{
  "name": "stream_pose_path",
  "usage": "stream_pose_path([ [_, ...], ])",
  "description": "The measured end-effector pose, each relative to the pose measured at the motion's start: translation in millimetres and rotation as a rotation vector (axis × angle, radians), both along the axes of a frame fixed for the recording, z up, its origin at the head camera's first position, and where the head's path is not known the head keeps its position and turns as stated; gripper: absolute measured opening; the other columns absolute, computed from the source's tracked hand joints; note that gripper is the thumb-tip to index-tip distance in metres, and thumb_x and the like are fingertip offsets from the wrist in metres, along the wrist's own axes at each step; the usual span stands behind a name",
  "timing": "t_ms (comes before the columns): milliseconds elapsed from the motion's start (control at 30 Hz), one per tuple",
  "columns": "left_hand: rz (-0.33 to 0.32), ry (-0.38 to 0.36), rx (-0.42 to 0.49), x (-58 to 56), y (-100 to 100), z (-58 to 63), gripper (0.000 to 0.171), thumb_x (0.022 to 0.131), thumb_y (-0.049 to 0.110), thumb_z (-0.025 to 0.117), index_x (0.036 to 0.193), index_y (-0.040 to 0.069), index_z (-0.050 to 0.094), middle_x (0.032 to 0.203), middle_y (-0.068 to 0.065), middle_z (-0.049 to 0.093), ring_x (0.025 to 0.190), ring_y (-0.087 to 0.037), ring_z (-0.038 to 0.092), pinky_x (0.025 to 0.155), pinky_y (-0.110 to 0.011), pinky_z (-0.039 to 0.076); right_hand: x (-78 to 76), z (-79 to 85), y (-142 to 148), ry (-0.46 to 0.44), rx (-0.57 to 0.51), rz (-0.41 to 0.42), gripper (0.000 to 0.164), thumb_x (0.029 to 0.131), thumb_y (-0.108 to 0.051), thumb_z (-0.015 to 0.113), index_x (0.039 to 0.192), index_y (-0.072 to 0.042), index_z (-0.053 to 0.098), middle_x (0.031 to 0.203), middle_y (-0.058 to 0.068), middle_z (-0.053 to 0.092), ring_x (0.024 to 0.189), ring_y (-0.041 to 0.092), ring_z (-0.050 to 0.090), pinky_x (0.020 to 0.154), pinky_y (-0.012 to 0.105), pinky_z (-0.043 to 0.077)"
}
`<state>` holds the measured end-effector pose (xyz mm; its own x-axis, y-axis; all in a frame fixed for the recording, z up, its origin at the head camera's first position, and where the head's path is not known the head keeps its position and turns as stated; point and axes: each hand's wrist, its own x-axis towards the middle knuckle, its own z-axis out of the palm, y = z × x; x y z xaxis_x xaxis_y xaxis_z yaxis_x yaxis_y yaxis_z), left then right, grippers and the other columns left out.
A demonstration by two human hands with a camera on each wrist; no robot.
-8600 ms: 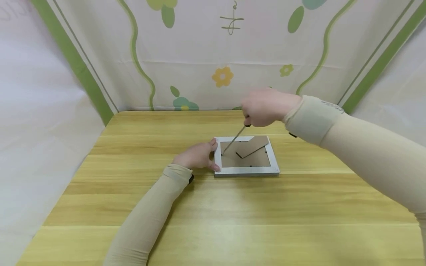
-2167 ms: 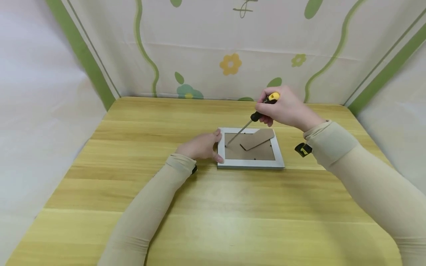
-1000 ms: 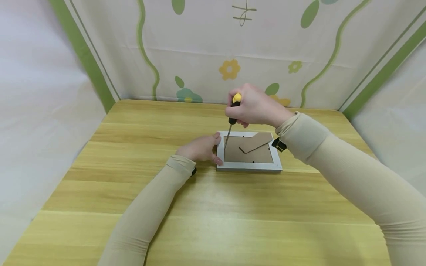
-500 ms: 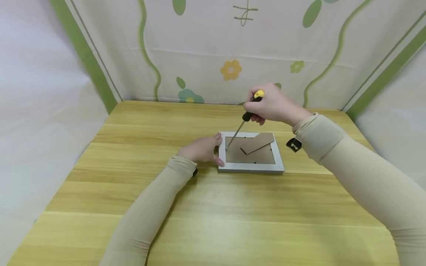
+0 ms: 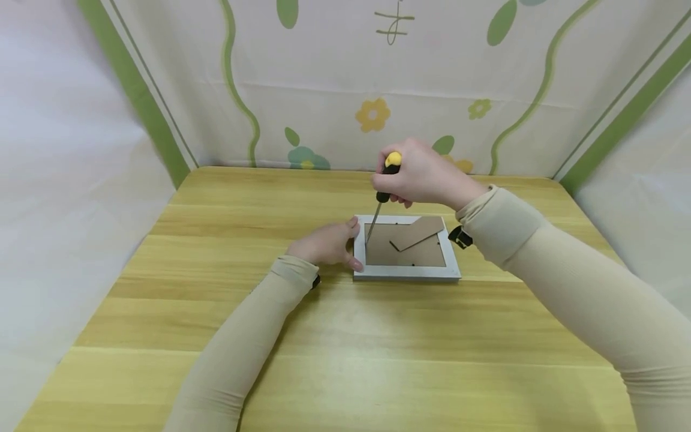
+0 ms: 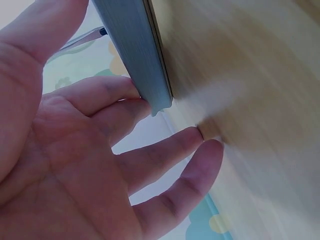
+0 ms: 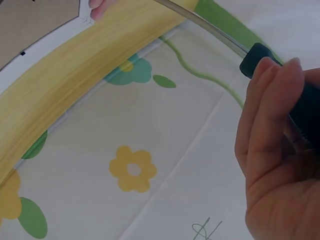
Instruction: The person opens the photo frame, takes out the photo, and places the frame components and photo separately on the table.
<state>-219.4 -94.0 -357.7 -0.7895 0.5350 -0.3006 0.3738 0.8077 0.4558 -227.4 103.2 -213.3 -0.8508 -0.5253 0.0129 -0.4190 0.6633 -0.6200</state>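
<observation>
A picture frame (image 5: 406, 272) with a white border lies back side up on the table, its brown backing board (image 5: 421, 257) facing me. An easel leg (image 5: 423, 231) lies slanted across the board, and small dark tabs sit around the inner border. My left hand (image 5: 326, 242) holds the frame's left end, thumb at the near corner and fingers at the far one. In the left wrist view, two fingers (image 6: 120, 117) touch the frame's edge. With curled fingers my right hand (image 5: 423, 174) grips a black-and-yellow screwdriver (image 5: 384, 193). Its tip meets the tab at the board's left edge.
The wooden table (image 5: 345, 354) extends on all sides of the frame. Behind it hangs a pale curtain (image 5: 313, 60) printed with flowers and vines. Dark wrist straps (image 5: 460, 237) show at both cuffs.
Over the last second my right hand swings right and back left, so the screwdriver leans over and then stands steeper again. Its tip stays at the left tab. My left hand keeps its hold.
</observation>
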Motion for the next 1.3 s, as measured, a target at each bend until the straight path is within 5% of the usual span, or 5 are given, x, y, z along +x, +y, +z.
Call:
stream_pose_path([
  [500,0.012,0.011,-0.001,2.6,0.9,-1.0,0.104,0.078,0.047,0.078,0.156,0.006,0.023,0.163,-0.009,0.01,0.147,-0.026,0.019,0.118,-0.036,0.02,-0.2,-23.0,44.1,-0.021,-0.142,-0.109,0.031,0.095,-0.036,0.067,0.106,-0.008,0.065,0.083,0.013,0.066,0.07,0.027,0.063,0.062,0.035,0.056],
  [833,0.01,0.017,-0.014,2.6,2.1,-0.7,0.103,0.078,0.045,0.079,0.156,0.006,0.023,0.164,-0.008,0.01,0.147,-0.026,0.02,0.117,-0.035,0.022,7.3,-49.2,110.3,-0.041,-0.633,-0.339,0.038,0.091,-0.032,0.072,0.108,0.001,0.062,0.083,0.01,0.066,0.067,0.016,0.061,0.059,0.024,0.054],
  [1033,0.002,0.015,-0.02,3.3,-4.7,-1.9,0.104,0.078,0.046,0.079,0.156,0.006,0.022,0.163,-0.006,0.008,0.148,-0.025,0.018,0.118,-0.035,0.021,15.1,-66.4,126.7,-0.088,-0.894,-0.375,0.039,0.089,-0.024,0.075,0.109,0.006,0.06,0.084,0.01,0.066,0.068,0.015,0.061,0.059,0.02,0.053],
  [1300,0.02,0.003,0.028,8.4,-18.8,-3.9,0.104,0.078,0.042,0.081,0.155,0.005,0.022,0.163,-0.008,0.008,0.148,-0.025,0.017,0.118,-0.035,0.02,14.8,-72.3,124.8,-0.072,-0.802,-0.335,0.038,0.094,-0.022,0.068,0.117,0.007,0.06,0.103,0.01,0.065,0.08,0.014,0.066,0.072,0.022,0.057],
])
